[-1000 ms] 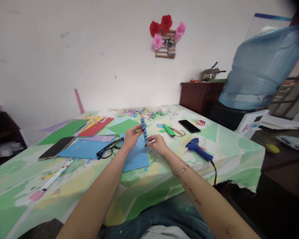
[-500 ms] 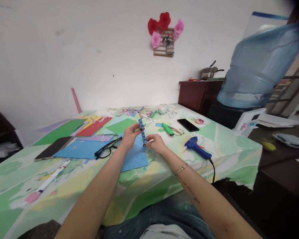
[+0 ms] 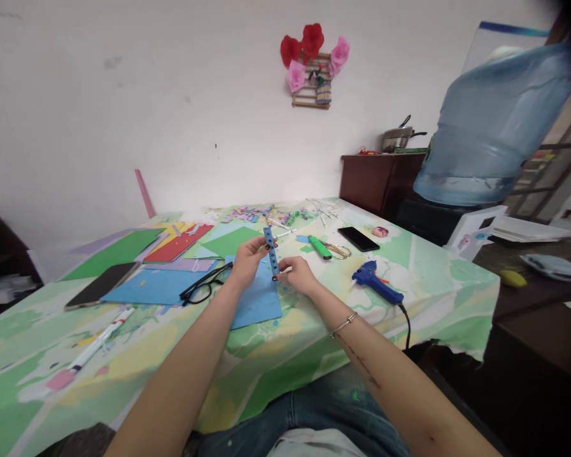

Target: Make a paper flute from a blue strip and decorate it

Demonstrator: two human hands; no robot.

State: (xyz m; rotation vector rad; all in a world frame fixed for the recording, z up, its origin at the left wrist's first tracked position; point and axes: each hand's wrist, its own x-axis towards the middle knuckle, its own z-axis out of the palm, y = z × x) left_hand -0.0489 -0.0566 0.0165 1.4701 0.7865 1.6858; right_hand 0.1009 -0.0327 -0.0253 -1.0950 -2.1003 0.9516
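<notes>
A narrow blue foam strip (image 3: 270,249) with a row of punched holes stands nearly upright between my hands. My left hand (image 3: 246,261) pinches it near the middle, and my right hand (image 3: 295,275) pinches its lower end. Both hover just above a blue foam sheet (image 3: 257,299) lying on the green patterned tablecloth (image 3: 147,355). Black glasses (image 3: 204,285) rest to the left of my left hand.
A blue glue gun (image 3: 377,283) with a black cord lies to the right. Beyond are a green cutter (image 3: 320,247), scissors (image 3: 339,251) and a black phone (image 3: 359,238). Coloured sheets (image 3: 171,244), another phone (image 3: 99,285) and a marker (image 3: 92,348) lie left. A large water bottle (image 3: 490,120) stands at the right.
My hands and the blue strip have barely shifted; the view moved slightly, and the grip on the strip stays the same.
</notes>
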